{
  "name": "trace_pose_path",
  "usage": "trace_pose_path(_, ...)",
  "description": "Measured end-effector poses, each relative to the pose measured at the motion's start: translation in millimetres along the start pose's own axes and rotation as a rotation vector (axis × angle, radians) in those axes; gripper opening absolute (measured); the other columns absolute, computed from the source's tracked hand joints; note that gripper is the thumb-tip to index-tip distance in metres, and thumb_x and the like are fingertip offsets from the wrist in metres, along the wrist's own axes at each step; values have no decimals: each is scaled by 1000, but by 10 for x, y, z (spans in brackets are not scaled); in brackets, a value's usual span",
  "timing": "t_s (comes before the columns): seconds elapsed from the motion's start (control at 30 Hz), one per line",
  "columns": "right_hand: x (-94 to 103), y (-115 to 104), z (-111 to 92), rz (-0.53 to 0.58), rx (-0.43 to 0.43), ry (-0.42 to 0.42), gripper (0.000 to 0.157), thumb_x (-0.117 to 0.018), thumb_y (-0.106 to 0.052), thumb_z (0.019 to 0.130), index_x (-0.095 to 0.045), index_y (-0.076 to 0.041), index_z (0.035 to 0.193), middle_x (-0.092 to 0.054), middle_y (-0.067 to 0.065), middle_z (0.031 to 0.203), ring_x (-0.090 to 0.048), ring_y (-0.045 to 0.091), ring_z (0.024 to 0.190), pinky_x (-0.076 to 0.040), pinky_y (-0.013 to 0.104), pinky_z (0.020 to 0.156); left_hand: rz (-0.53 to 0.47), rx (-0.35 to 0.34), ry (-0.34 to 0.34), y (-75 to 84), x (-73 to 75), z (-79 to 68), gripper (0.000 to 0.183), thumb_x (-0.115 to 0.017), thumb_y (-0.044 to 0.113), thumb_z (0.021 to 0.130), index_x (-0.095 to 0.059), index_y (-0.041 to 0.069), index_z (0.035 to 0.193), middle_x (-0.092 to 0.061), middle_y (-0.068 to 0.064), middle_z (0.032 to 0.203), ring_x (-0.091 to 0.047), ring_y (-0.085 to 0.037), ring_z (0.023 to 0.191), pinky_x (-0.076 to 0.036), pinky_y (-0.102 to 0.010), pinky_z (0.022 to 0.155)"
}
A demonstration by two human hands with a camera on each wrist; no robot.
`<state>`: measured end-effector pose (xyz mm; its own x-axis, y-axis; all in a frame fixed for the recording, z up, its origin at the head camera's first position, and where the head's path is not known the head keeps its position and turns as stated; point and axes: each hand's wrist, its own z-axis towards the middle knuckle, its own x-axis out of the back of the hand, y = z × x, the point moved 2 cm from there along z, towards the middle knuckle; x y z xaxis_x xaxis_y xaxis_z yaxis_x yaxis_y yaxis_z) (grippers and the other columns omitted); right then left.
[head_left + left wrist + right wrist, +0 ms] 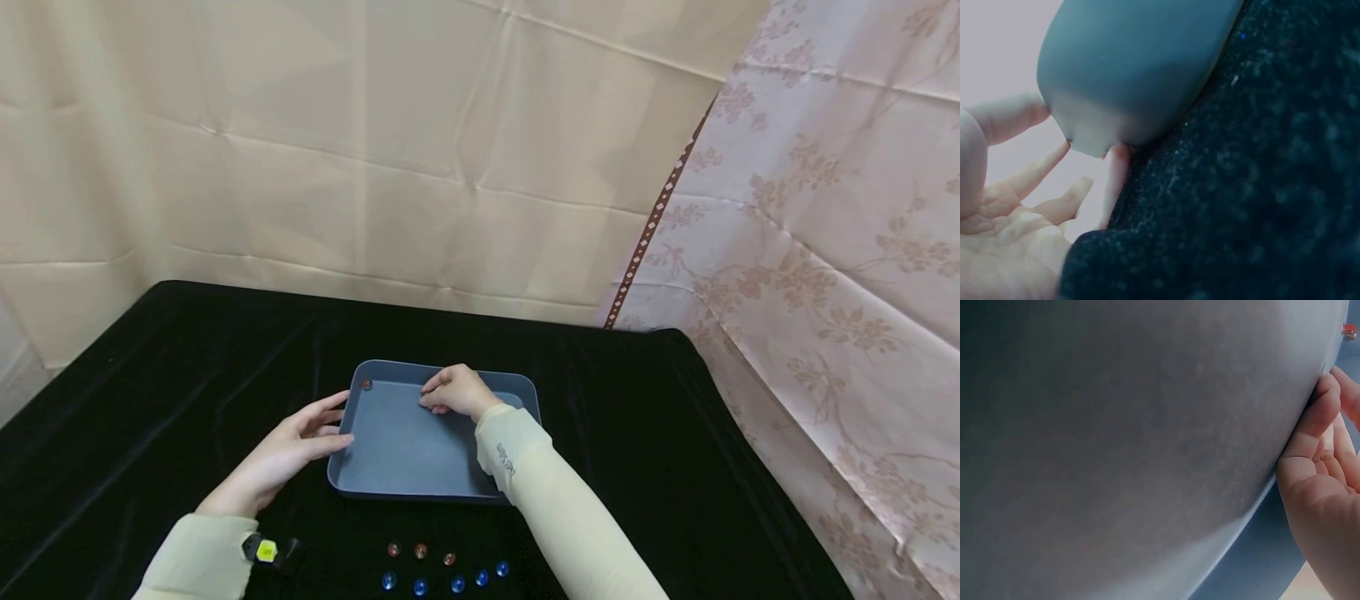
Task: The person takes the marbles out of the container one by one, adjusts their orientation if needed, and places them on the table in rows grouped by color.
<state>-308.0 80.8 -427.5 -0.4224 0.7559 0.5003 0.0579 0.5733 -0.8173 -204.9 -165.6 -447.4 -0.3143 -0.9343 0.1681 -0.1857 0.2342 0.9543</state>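
Observation:
A blue-grey rectangular tray (pixel 405 454) lies on the black cloth. My left hand (pixel 288 450) is at its left side, fingers extended; in the left wrist view the fingertips (pixel 1120 153) touch the tray's outer wall. Over the far middle of the tray floor is my right hand (pixel 459 392), thumb and fingertips pinched together low down. A small dark bit shows between them, apparently a marble mostly covered by the fingers. The right wrist view shows the curled fingers (pixel 1325 419) close to the tray surface. One reddish marble (pixel 367 384) sits in the tray's far left corner.
In front of the tray, three reddish marbles (pixel 421 551) form a row, with several blue marbles (pixel 457 584) in a row nearer me. Black cloth (pixel 637 467) covers the table. Behind hangs a cream curtain (pixel 337 167), with a floral curtain (pixel 840 250) at right.

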Motion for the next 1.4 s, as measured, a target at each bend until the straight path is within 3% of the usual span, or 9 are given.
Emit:
trace_pose_path(0.43, 47, -10, -43, 119, 20, -20, 16, -73, -5, 86, -71, 3, 101, -76, 13, 89, -64, 11, 62, -58, 23, 64, 2, -24, 7, -22, -30, -13, 73, -62, 28, 97, -24, 13, 158, -37, -26, 152, -55, -32, 126, -40, -60, 108)
trace_pose_path(0.93, 110, -68, -156, 119, 52, -1, 16, -73, -8, 87, -69, 1, 100, -76, 14, 92, -67, 13, 65, -61, 28, 68, -7, -29, 1, -31, -20, -17, 74, -62, 29, 97, -23, 14, 158, -36, -27, 152, -55, -33, 126, -41, -60, 108)
trace_pose_path(1.4, 387, -246, -317, 189, 140, 16, 29, -73, -9, 87, -67, 5, 111, -76, 14, 95, -72, 20, 73, -62, 35, 75, -13, -10, 0, -9, -24, -27, 75, -62, 29, 97, -22, 13, 158, -35, -27, 152, -54, -34, 128, -43, -58, 107)
